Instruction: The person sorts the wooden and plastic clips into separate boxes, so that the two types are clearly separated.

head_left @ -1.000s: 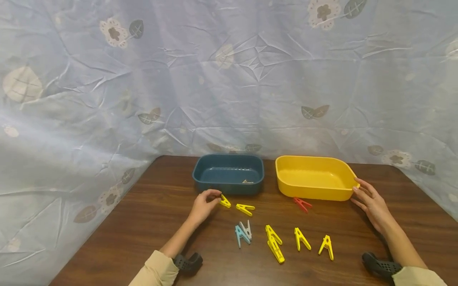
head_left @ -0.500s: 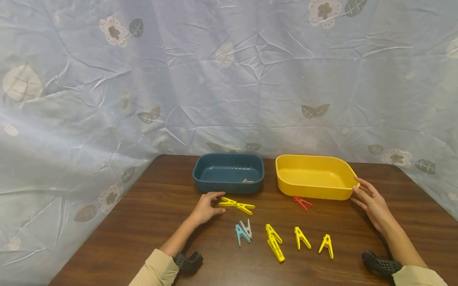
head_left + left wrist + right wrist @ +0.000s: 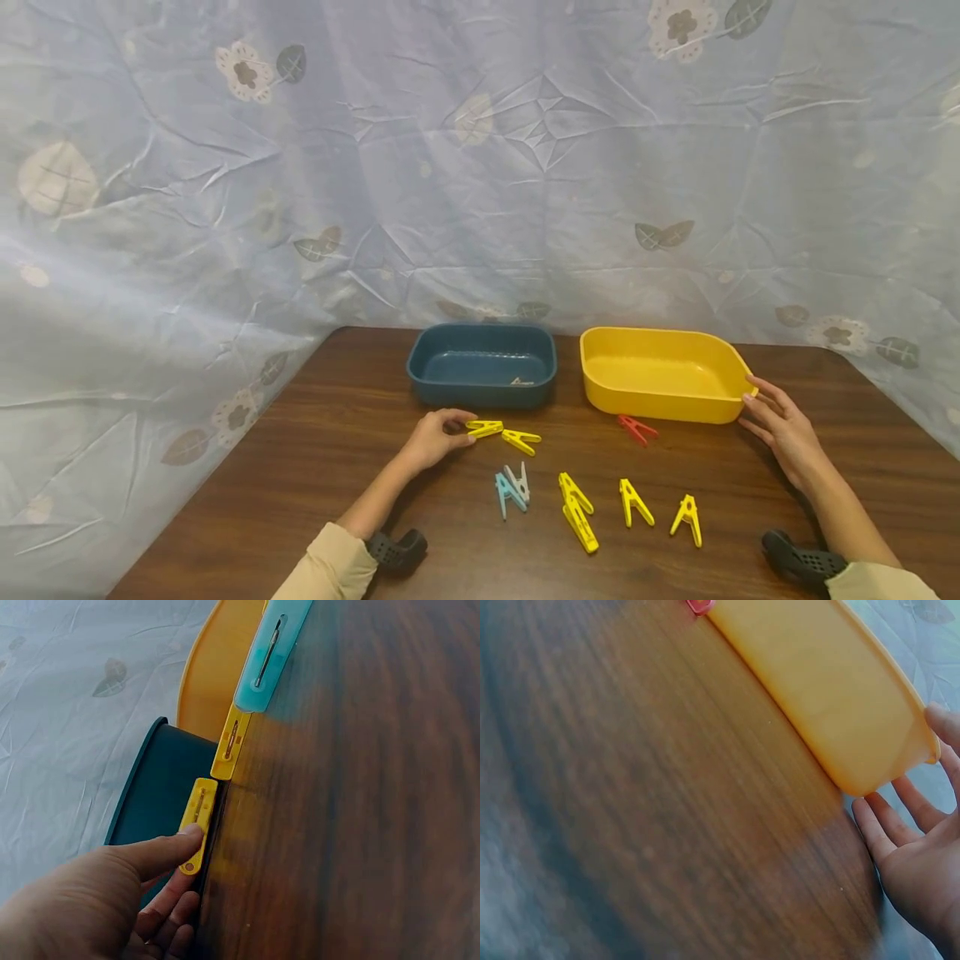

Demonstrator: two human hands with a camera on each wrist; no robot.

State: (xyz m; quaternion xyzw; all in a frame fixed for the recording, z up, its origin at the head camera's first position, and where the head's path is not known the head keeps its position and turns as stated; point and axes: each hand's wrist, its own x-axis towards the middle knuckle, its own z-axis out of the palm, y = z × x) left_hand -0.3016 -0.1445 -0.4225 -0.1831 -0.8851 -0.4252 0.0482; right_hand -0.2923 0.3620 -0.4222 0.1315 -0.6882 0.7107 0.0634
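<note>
In the head view my left hand (image 3: 435,440) is in front of the blue tub (image 3: 480,395), its thumb and fingers on the near end of a yellow clothespin (image 3: 485,428). The left wrist view shows the thumb of that hand (image 3: 97,892) on the face of this clothespin (image 3: 196,814), fingers at its other side. A second yellow clothespin (image 3: 521,441) lies against its far end. My right hand (image 3: 787,437) touches the right end of the yellow tub (image 3: 660,406) with spread, nearly straight fingers; the right wrist view shows them at the tub's corner (image 3: 862,769).
A red clothespin (image 3: 637,429) lies before the yellow tub. Nearer are a light blue clothespin (image 3: 508,493), a grey one (image 3: 518,482) and several yellow ones (image 3: 634,503). Something small and pale (image 3: 521,382) is in the blue tub. A patterned curtain (image 3: 540,208) hangs behind the table.
My left hand let go of the yellow clothespin, opened, and now pinches it again; the clothespin has turned from slanted to lying nearly sideways. My right hand stays at the yellow tub.
</note>
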